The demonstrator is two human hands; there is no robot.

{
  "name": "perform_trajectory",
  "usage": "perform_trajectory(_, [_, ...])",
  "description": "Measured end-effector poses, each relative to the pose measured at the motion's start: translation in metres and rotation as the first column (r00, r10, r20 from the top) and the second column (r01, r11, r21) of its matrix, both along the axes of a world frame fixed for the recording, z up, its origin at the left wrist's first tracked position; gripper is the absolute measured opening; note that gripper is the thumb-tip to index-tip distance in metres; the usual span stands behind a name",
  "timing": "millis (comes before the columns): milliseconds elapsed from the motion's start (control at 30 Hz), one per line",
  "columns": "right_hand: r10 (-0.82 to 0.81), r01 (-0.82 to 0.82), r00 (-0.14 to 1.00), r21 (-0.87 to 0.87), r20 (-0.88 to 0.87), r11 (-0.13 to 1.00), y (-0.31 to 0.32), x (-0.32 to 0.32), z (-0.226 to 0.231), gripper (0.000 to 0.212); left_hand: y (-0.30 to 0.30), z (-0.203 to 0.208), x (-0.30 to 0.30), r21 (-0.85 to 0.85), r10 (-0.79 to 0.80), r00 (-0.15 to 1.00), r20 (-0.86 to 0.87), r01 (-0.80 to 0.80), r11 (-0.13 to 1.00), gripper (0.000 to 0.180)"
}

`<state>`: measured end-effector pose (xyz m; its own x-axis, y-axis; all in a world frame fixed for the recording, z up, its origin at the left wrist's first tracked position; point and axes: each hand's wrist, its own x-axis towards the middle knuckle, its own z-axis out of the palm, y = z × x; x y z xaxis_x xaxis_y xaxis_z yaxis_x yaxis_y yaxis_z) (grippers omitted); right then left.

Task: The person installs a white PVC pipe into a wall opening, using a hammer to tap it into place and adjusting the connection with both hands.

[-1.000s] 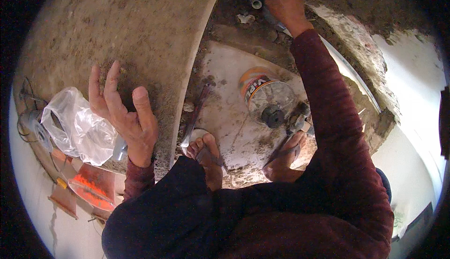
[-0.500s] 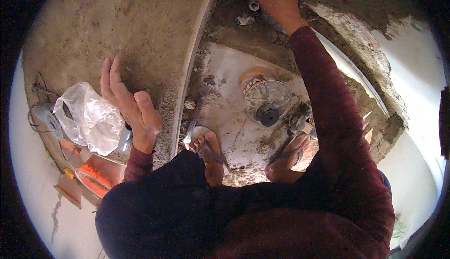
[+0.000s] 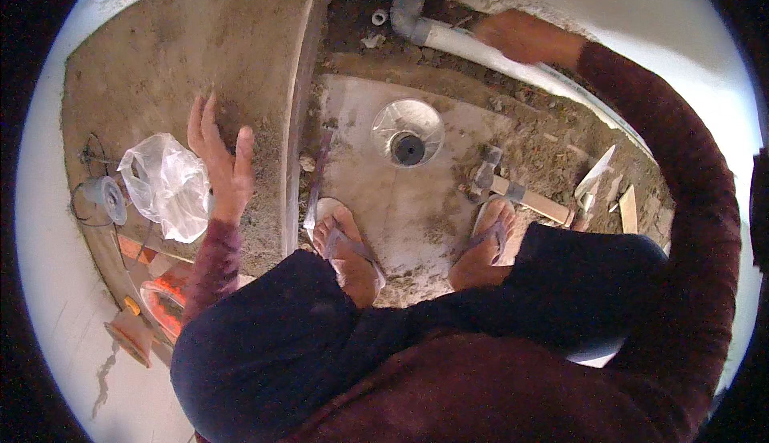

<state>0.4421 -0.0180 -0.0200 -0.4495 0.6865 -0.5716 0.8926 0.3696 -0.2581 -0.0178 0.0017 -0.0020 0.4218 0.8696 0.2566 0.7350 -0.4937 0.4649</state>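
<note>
We have shifted our right hand from the grey elbow, which it covered half a second ago, back along the white pipe; elbow and adjoining pipe length are now exposed. Pipe position: directly below and beside the right hand, running from the elbow down toward our right forearm. Right-hand fingers are blurred; we cannot tell whether they grip the pipe. Our left hand holds nothing, fingers and thumb spread apart, just beside a plastic bag.

Between our feet and the pipe, a clear container with a dark round cap stands on the pale slab. A hammer lies near our right foot; a trowel and a wood strip lie farther right. Our right hand hides part of the pipe's upper edge.

Pipe: smooth, straight tube, bowed by the lens. Elbow: rounded, dusted with soil. Bag: thin, crumpled, translucent. Surrounding earth: brown, loose, crumbly. Slab: flat, soil-smeared.
</note>
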Motion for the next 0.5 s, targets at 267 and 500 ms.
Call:
perform_trajectory(267, [-0.569, 0.603, 0.794, 0.161, -0.215, 0.781, -0.121, 0.125, -0.099, 0.03, -0.016, 0.139, 0.041, -0.831, -0.495, 0.868, -0.025, 0.258, 0.493, 0.035])
perform_trajectory(500, [-0.639, 0.669, 0.725, 0.039, -0.258, 0.742, -0.102, 0.123, -0.148, 0.028, -0.018, 0.045, 0.112, -0.878, -0.036, 0.982, 0.188, 0.184, 0.442, 0.033])
